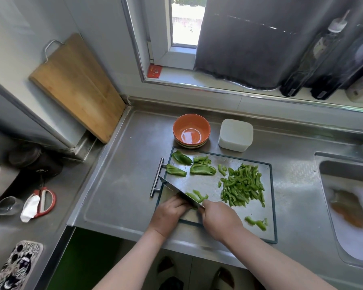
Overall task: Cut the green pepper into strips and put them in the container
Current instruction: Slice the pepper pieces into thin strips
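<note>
A steel cutting board [210,183] lies on the counter. A pile of green pepper strips [242,185] covers its right side, and uncut pepper pieces [201,169] lie at its far left. My right hand [218,218] grips a cleaver [176,191] whose blade stands on a pepper piece [197,196]. My left hand [170,214] presses down on that piece left of the blade, fingers curled. A few strips [257,222] lie at the near right. Behind the board stand an orange bowl [191,130] and a white lidded container [236,135].
A sink [348,206] with foamy water is at the right. A wooden board [76,86] leans on the wall at the left. Red scissors [43,200], a glass [7,206] and a phone [15,266] lie on the lower left counter. Bottles [314,57] stand on the windowsill.
</note>
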Action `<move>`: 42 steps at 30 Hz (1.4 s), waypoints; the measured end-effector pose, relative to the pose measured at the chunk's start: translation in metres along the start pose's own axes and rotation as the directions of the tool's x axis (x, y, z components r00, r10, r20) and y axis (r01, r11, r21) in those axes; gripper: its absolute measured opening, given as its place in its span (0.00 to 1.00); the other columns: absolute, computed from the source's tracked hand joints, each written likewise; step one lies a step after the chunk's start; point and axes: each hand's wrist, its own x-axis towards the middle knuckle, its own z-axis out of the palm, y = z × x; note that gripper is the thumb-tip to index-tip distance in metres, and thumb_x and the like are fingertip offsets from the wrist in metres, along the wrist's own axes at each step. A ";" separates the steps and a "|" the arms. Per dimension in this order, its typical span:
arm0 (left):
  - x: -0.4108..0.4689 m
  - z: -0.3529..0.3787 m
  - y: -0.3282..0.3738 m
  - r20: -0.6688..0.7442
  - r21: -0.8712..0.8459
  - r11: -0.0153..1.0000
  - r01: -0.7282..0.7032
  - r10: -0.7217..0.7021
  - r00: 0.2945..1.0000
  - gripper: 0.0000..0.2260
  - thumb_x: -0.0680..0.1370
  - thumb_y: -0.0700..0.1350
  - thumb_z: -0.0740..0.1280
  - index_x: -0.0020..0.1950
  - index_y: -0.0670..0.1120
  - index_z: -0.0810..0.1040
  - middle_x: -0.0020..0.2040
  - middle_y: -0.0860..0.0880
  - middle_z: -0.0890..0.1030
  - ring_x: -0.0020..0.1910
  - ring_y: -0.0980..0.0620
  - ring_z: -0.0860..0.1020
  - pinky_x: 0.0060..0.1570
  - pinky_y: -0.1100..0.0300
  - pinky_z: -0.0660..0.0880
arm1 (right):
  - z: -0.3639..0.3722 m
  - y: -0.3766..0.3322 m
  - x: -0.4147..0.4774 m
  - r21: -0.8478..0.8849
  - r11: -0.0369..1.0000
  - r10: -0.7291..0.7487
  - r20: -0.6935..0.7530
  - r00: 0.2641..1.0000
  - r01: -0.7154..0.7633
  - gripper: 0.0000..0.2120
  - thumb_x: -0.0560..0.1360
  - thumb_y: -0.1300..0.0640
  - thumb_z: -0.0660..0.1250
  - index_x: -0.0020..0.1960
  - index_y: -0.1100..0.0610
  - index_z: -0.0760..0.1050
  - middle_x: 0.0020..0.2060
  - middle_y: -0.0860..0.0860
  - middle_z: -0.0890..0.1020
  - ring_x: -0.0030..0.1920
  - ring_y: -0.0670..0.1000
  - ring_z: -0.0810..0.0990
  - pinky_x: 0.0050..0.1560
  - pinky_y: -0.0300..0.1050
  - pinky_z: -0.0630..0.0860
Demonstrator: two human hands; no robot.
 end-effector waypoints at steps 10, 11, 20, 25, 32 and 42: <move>0.001 -0.005 -0.002 0.025 0.031 0.999 0.037 -0.037 0.999 0.08 0.76 0.42 0.64 0.49 0.46 0.83 0.49 0.50 0.79 0.49 0.50 0.76 0.36 0.54 0.79 | -0.010 0.004 -0.002 0.015 1.000 0.008 0.003 1.000 -0.008 0.09 0.84 0.50 0.54 0.52 0.51 0.70 0.45 0.54 0.80 0.44 0.57 0.76 0.41 0.48 0.69; 0.004 -0.006 0.000 0.027 0.039 0.999 0.026 -0.027 0.999 0.08 0.76 0.41 0.64 0.48 0.46 0.83 0.48 0.50 0.80 0.49 0.50 0.76 0.35 0.55 0.79 | -0.011 0.008 -0.004 0.015 1.000 0.021 0.003 1.000 -0.021 0.08 0.83 0.51 0.54 0.50 0.51 0.69 0.43 0.53 0.78 0.42 0.57 0.75 0.40 0.48 0.69; 0.007 0.001 -0.001 0.058 0.036 0.999 0.013 -0.015 0.998 0.06 0.74 0.41 0.68 0.47 0.46 0.84 0.46 0.49 0.81 0.50 0.51 0.77 0.40 0.55 0.80 | -0.025 0.025 -0.018 0.004 1.000 0.015 -0.077 0.997 -0.015 0.12 0.83 0.49 0.54 0.48 0.53 0.71 0.39 0.51 0.77 0.40 0.57 0.75 0.39 0.49 0.71; 0.006 0.003 -0.001 0.006 0.071 0.998 -0.002 0.002 1.000 0.12 0.76 0.45 0.63 0.48 0.48 0.86 0.49 0.49 0.84 0.53 0.50 0.78 0.49 0.57 0.80 | -0.008 0.015 -0.033 0.002 1.000 -0.028 -0.093 0.995 0.029 0.16 0.84 0.45 0.51 0.48 0.53 0.70 0.42 0.54 0.79 0.40 0.59 0.74 0.38 0.50 0.69; 0.004 0.006 -0.001 -0.046 0.041 0.999 0.012 -0.010 0.999 0.06 0.76 0.44 0.69 0.49 0.49 0.86 0.50 0.50 0.83 0.53 0.51 0.78 0.48 0.59 0.80 | -0.002 0.023 -0.037 -0.027 1.000 -0.013 -0.104 0.995 0.010 0.13 0.84 0.48 0.51 0.48 0.53 0.68 0.40 0.52 0.76 0.38 0.59 0.73 0.36 0.50 0.67; -0.006 0.016 -0.003 -0.044 -0.051 0.994 0.098 -0.100 0.994 0.07 0.79 0.44 0.66 0.49 0.46 0.84 0.48 0.49 0.82 0.48 0.48 0.80 0.37 0.53 0.80 | 0.004 0.001 -0.002 0.044 0.997 0.060 -0.032 0.998 -0.059 0.09 0.83 0.52 0.55 0.50 0.54 0.70 0.43 0.54 0.78 0.41 0.58 0.75 0.39 0.48 0.69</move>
